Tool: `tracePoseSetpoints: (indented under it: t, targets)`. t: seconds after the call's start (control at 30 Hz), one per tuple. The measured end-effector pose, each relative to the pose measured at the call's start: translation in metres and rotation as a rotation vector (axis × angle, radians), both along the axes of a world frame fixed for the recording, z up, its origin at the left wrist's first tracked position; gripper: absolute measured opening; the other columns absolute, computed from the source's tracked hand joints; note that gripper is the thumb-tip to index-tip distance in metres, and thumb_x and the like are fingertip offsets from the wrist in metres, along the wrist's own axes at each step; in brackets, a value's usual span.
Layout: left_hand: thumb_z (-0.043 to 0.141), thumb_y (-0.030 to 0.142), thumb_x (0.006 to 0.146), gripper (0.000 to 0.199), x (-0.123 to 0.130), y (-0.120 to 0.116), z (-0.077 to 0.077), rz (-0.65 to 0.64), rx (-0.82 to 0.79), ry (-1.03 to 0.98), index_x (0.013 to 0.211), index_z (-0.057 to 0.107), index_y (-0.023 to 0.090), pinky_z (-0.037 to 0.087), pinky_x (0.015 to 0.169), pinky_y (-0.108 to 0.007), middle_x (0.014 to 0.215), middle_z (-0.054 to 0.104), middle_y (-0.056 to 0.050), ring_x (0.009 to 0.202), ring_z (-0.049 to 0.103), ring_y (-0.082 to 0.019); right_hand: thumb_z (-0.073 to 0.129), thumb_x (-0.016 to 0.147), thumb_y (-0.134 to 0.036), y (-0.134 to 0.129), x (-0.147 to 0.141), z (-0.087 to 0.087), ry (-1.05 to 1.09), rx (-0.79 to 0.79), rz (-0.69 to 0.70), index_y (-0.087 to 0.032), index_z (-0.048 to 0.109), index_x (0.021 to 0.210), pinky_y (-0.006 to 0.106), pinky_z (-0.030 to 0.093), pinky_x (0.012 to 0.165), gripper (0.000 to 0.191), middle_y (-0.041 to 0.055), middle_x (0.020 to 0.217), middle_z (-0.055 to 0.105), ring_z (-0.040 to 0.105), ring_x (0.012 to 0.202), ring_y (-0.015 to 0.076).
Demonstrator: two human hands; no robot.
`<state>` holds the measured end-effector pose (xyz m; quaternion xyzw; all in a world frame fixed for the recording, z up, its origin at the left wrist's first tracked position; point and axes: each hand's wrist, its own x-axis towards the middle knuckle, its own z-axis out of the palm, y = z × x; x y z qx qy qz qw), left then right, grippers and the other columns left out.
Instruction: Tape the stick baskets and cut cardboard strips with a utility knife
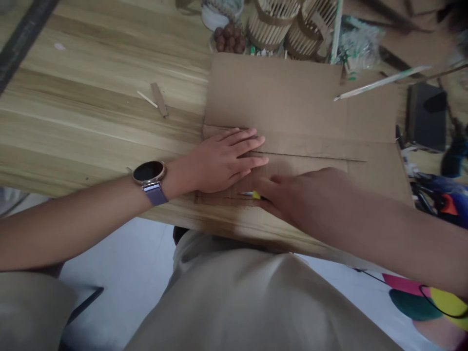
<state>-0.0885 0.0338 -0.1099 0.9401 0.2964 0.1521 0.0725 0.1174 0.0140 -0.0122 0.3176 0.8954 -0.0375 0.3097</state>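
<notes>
A flat sheet of brown cardboard (281,92) lies on the wooden table near its front edge. A long dark slit crosses its middle, and a shorter line runs close to the near edge. My left hand (226,161) rests flat on the cardboard with its fingers spread. My right hand (300,195) is closed around a utility knife (255,194); its yellow part and thin metal blade show past the fingers, while the rest is hidden in the hand. The blade points left, at the near strip of cardboard, just below my left hand.
Behind the cardboard stand slatted wooden baskets (272,24) and a bowl of brown balls (230,39). A thin green-and-white stick (380,84) lies across the right side. Far right is a dark box (426,117). Small scraps (159,100) lie on the table at left.
</notes>
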Motion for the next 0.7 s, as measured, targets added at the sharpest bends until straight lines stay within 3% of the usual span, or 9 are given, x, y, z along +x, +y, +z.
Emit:
tracePoseSetpoints:
  t: [0.2,0.47,0.7]
  targets:
    - [0.045,0.025,0.104,0.039,0.001,0.000,0.002,0.026,-0.063,0.026,0.142,0.057,0.023,0.031,0.122,-0.053,0.161,0.043,-0.012,0.152,0.034,-0.030,0.042,0.084,0.005,-0.009,-0.023,-0.006,-0.027,-0.003,0.144,-0.019,0.066,0.111,0.032,0.019,0.044,0.043,0.0068,0.101,0.074,0.073,0.075,0.0219]
    - [0.031,0.031,0.108,0.044,0.001,0.002,-0.003,0.003,-0.039,-0.002,0.143,0.056,0.021,0.033,0.120,-0.056,0.158,0.045,-0.010,0.151,0.035,-0.033,0.047,0.082,0.003,-0.010,-0.024,-0.008,0.002,0.037,0.149,-0.018,0.066,0.114,0.029,0.025,0.047,0.042,0.0099,0.095,0.075,0.073,0.075,0.0232]
    - [0.034,0.030,0.108,0.045,-0.002,0.001,0.000,-0.029,0.002,0.005,0.145,0.055,0.017,0.035,0.119,-0.057,0.158,0.045,-0.016,0.149,0.037,-0.035,0.046,0.084,0.003,-0.012,-0.015,-0.001,-0.163,-0.038,0.058,-0.019,0.066,0.117,0.027,0.030,0.047,0.045,0.0077,0.082,0.074,0.073,0.070,0.0233]
